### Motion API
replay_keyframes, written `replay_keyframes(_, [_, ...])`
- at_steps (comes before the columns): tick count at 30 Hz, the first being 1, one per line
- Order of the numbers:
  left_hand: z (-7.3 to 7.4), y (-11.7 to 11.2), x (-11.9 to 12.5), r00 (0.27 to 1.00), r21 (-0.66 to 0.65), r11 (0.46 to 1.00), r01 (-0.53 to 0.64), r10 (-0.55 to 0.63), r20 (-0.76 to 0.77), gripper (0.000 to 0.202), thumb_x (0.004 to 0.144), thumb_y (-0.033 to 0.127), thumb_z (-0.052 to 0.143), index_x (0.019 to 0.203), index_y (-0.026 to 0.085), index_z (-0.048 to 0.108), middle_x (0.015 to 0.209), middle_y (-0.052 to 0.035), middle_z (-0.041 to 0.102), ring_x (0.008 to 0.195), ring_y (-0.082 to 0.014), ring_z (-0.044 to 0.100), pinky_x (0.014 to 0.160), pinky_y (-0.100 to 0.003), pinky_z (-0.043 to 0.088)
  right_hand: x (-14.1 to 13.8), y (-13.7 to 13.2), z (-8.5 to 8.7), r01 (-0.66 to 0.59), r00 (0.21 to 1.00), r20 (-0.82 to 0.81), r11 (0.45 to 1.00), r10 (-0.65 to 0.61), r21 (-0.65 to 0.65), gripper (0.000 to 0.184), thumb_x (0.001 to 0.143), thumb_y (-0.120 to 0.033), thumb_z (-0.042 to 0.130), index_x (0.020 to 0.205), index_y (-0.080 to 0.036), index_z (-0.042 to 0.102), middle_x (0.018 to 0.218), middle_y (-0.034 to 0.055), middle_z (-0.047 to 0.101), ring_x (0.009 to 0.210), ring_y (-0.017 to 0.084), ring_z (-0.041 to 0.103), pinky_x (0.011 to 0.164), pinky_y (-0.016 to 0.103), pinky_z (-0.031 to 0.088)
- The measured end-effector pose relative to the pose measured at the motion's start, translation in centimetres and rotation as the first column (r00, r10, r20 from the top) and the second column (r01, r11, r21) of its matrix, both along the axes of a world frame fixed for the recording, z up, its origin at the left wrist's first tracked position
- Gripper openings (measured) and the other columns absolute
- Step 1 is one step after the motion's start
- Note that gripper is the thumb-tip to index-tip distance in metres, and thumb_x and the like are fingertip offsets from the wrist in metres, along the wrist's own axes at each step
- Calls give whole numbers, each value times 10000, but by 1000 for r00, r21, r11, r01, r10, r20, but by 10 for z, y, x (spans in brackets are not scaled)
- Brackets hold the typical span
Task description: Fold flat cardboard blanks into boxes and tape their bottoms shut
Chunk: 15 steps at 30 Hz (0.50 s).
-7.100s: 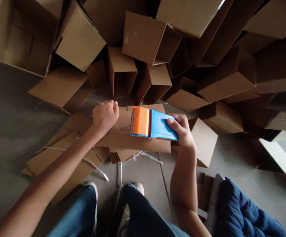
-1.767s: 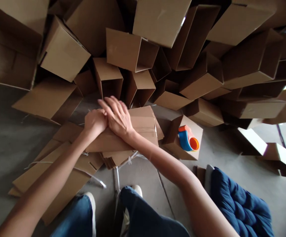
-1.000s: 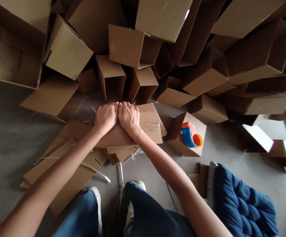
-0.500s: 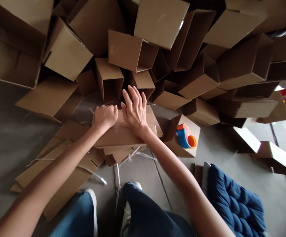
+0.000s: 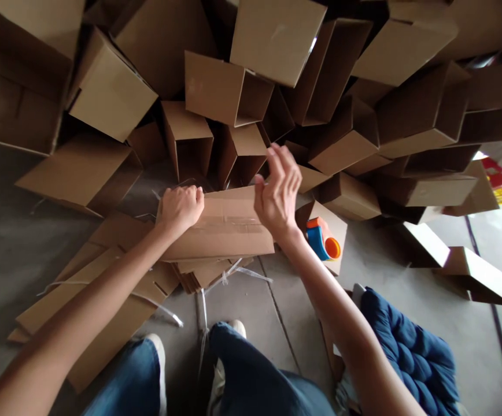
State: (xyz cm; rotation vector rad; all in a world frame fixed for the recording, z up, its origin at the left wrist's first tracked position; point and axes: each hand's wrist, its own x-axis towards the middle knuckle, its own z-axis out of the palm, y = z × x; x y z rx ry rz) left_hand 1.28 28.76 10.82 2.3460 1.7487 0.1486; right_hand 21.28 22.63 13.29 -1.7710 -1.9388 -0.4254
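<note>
A small cardboard box (image 5: 225,228) with clear tape along its top seam rests on a stack of flat cardboard sheets (image 5: 203,271). My left hand (image 5: 181,207) is closed over the box's far left corner. Over the box's right end my right hand (image 5: 278,186) is lifted, fingers stretched out and apart, holding nothing. An orange and blue tape dispenser (image 5: 321,239) lies on a small box (image 5: 327,228) just right of my right wrist.
A tall heap of assembled cardboard boxes (image 5: 277,86) fills the far side. Flattened cardboard (image 5: 103,289) and loose plastic strapping (image 5: 216,277) lie on the grey floor at left. A blue cushion (image 5: 411,358) sits at lower right. My legs in jeans (image 5: 251,375) are below.
My right hand put the tape dispenser down on the small box, pressed beside my left hand on the box top, then lifted, opened and slid to the box's right end. Left hand stayed.
</note>
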Motion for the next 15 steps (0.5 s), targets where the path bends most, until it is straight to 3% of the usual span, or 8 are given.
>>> replay_keyframes(2, [0, -1, 0, 1000, 3, 1000, -1, 1, -5, 606, 1037, 344, 238, 1041, 100, 793, 1038, -241, 808, 984, -363, 768, 915, -497, 516, 2, -3, 0, 56, 998, -37, 998, -55, 14, 584, 1086, -277, 219, 1662, -208, 281, 1701, 156, 337, 1631, 311, 212, 1256, 642, 252])
replay_keyframes(7, [-1, 0, 0, 1000, -14, 1000, 0, 0, -4, 632, 1036, 381, 242, 1007, 110, 813, 1002, -239, 811, 957, -378, 777, 881, -506, 536, 7, -7, -10, -72, 997, 0, 979, 74, -191, 563, 1078, -312, 289, 1625, -192, 349, 1669, 157, 421, 1587, 289, 321, 1273, 578, 260])
replay_keyframes(9, [0, 1, -1, 1000, -27, 1000, -14, 14, -3, 640, 1035, 396, 249, 993, 118, 824, 991, -238, 811, 961, -384, 779, 879, -508, 537, 19, -5, -6, -43, 997, -61, 993, 37, -106, 547, 1082, -337, 281, 1602, -192, 369, 1647, 161, 445, 1570, 276, 349, 1270, 563, 273])
replay_keyframes(12, [2, 1, 0, 1000, -32, 999, -19, 18, -22, 674, 1033, 400, 236, 995, 95, 835, 984, -251, 809, 980, -391, 777, 895, -507, 533, 33, -2, -5, 110, 964, -250, 993, -95, 47, 564, 1087, -344, 223, 1608, -147, 307, 1599, 200, 473, 1517, 264, 419, 1225, 546, 359])
replay_keyframes(15, [3, 0, 1, 999, -46, 999, 4, -7, -47, 731, 1032, 411, 203, 996, 53, 839, 978, -279, 803, 989, -402, 771, 894, -504, 532, 31, -3, -18, 141, 954, -262, 990, -144, -28, 562, 1075, -329, 235, 1592, -134, 341, 1576, 210, 501, 1515, 285, 415, 1211, 570, 371])
